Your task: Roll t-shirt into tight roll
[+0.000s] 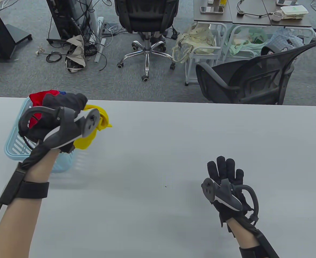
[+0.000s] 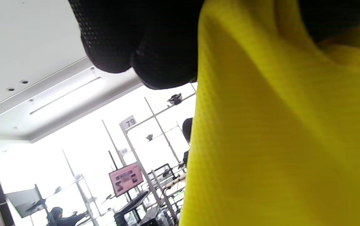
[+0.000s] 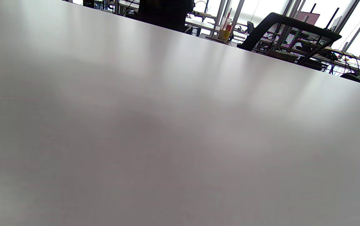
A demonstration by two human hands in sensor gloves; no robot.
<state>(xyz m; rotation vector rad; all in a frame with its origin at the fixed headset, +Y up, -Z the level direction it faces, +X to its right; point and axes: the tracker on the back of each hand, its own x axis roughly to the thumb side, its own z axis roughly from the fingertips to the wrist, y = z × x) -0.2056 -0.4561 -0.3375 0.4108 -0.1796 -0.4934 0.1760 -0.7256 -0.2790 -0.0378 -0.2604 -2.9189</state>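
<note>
A bunched yellow t-shirt [image 1: 94,129] hangs from my left hand [image 1: 66,107], which grips it above a light blue basket [image 1: 15,145] at the table's far left. Close up in the left wrist view, the yellow cloth [image 2: 277,131] fills the right side, with black gloved fingers [image 2: 142,47] curled round its top. Red and blue clothes [image 1: 41,98] lie in the basket behind the hand. My right hand [image 1: 225,172] rests flat on the grey table [image 1: 158,150] at the lower right, fingers straight, holding nothing. The right wrist view holds only bare tabletop [image 3: 167,125].
Beyond the table's far edge stand two black office chairs [image 1: 254,78], desks and cables on the floor. The basket sits close to the table's left edge.
</note>
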